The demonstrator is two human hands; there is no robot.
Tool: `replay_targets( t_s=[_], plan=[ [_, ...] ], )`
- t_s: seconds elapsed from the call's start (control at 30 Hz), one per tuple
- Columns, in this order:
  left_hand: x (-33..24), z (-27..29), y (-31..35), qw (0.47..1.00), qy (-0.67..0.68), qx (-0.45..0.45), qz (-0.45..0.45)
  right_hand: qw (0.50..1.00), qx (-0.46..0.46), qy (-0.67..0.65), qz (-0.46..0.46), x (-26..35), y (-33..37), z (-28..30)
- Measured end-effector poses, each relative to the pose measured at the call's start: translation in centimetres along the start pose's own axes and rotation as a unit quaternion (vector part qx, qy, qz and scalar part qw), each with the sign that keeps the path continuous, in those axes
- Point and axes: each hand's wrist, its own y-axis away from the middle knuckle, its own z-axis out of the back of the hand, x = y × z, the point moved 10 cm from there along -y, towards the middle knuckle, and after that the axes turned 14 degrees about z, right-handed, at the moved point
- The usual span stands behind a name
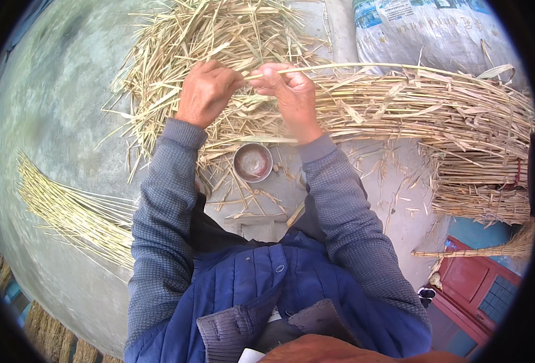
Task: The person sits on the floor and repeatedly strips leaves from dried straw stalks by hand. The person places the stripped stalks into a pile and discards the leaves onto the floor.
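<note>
A long, thin, yellowish stalk (364, 64) runs from between my hands out to the right, over a heap of similar dry stalks (412, 115). My left hand (210, 91) is closed at its near end, the fingertips pinched together. Beside it, my right hand (288, 97) grips the same stalk between thumb and fingers. Beneath both hands spreads a loose pile of dry leaf strips (213, 36). Nearer to me on the ground sits a small round metal bowl (253, 162), with nothing clearly visible in it but stains.
Peeled pale stalks (77, 212) lie fanned out on the concrete floor (55, 109) at left. At the back right rests a stuffed white woven sack (437, 39). Stacked stalk bundles (479, 202) stand at right, with a broom (503, 249) and a red door (467, 272) nearer.
</note>
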Motion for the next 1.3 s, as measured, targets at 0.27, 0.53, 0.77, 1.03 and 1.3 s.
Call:
replay_targets(
  t_s=[0.27, 0.53, 0.77, 1.03, 1.3],
  plan=[
    [9.2, 2.5, 2.0, 0.954, -0.187, 0.127, 0.195, 0.992, -0.117, 0.029, -0.019, 1.7, -1.3, 5.9],
    [3.0, -0.5, -0.1, 0.988, 0.111, 0.071, 0.082, 0.996, 0.067, 0.042, -0.040, -0.4, -0.3, -0.4],
    [5.2, -2.6, 0.5, 0.946, 0.175, 0.165, 0.215, 0.997, 0.024, 0.054, -0.046, 0.0, -0.4, 1.4],
    [6.4, -5.5, 1.1, 0.830, 0.376, 0.160, 0.381, 0.997, 0.033, 0.044, -0.059, -0.7, 0.3, 0.7],
    [7.5, -6.1, 1.9, 0.854, 0.311, 0.248, 0.334, 0.997, -0.010, 0.055, -0.057, -0.2, -0.2, 2.8]
  ],
)
